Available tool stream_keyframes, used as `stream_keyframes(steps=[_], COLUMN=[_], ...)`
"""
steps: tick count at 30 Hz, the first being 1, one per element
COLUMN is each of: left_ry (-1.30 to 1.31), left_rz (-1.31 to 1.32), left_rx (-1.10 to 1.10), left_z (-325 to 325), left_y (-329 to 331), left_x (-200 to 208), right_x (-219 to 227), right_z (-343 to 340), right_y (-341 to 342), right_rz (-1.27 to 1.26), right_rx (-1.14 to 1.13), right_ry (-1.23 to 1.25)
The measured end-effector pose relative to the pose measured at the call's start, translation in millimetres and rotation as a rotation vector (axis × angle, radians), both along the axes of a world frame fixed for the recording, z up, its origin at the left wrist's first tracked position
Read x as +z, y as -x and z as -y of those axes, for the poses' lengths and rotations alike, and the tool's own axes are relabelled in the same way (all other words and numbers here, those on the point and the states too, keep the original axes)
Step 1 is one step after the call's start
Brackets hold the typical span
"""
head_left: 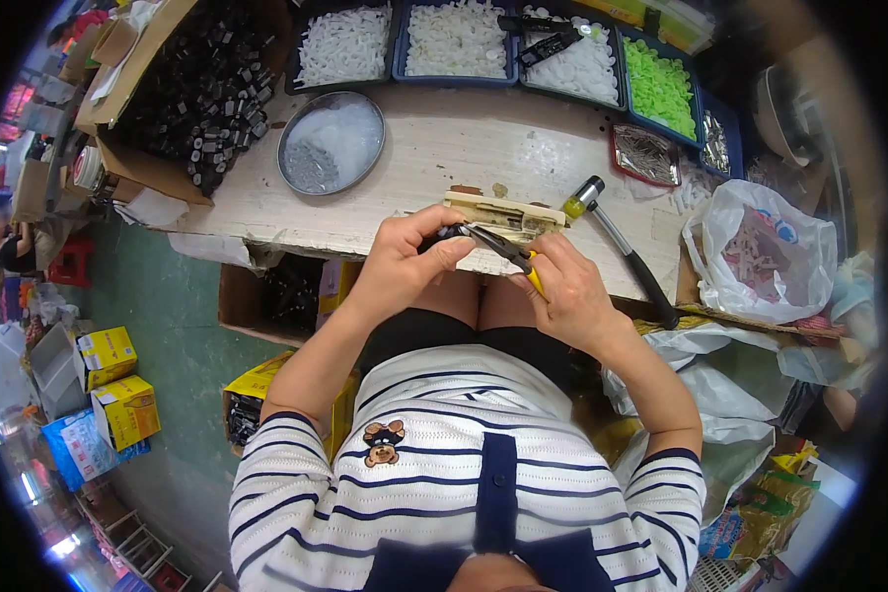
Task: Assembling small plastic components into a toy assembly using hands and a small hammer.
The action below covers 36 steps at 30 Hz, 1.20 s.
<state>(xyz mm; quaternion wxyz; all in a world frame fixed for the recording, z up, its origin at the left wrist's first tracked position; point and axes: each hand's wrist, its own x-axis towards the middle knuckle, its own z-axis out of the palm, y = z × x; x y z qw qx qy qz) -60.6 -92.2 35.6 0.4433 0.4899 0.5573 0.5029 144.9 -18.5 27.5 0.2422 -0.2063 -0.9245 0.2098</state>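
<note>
Above the near edge of the workbench, my left hand (405, 259) is closed around a small black part (448, 234), mostly covered by the fingers. My right hand (569, 288) grips pliers (503, 249) with yellow handles, and their jaws reach to the black part. Whether the jaws pinch anything small is too fine to tell. Just beyond both hands lies a cream-coloured fixture block (508, 212) with a slot along it. To its right rests a hammer (617, 237) with a metal and yellow head and a black grip.
A round metal dish (333, 143) holds white material and small metal bits. Left of it, a cardboard box (158, 178) is heaped with black parts. Along the back stand trays of white pieces (456, 39) and green pieces (658, 87). A white plastic bag (760, 252) sits right.
</note>
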Motion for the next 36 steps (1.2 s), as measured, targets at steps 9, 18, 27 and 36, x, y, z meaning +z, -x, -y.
stream_keyframes(steps=[9, 18, 27, 36], left_ry=[0.306, 0.273, -0.416, -0.399], left_rz=[1.129, 1.021, -0.577, -0.674], left_rx=[-0.47, -0.487, 0.022, 0.041], left_z=[-3.4, 6.2, 10.2, 20.6], left_y=[9.3, 8.0, 1.4, 4.0], left_x=[-19.9, -17.9, 0.9, 1.2], right_x=[9.9, 2.4, -4.2, -10.1], right_z=[-5.0, -12.5, -20.7, -19.3], right_y=[-6.8, -10.9, -17.7, -27.1], right_rz=[-0.015, 0.008, -0.002, 0.032], right_rx=[0.139, 0.217, 0.118, 0.047], right_ry=[-0.026, -0.02, -0.05, -0.07])
